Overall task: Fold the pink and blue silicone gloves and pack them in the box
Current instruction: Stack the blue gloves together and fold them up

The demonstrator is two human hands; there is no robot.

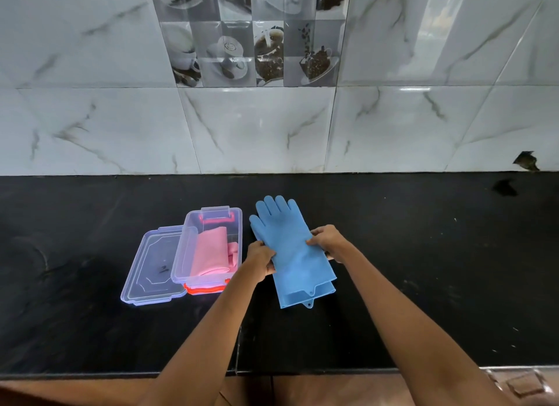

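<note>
A single head-worn wide-angle camera is looking forward and down from above the near edge of the black surface (423,254), facing the marble-tiled wall (272,127) at 12 o'clock. It is sitting close enough that both forearms are reaching in from 6 o'clock, and straight lines are bowing toward the frame's edges

No readable text, seemingly, on anything here.

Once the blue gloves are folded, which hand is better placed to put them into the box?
Left, probably. The box stands open to the left of the blue gloves, right beside the left hand. The right hand grips their far edge and would have to cross over.
</note>
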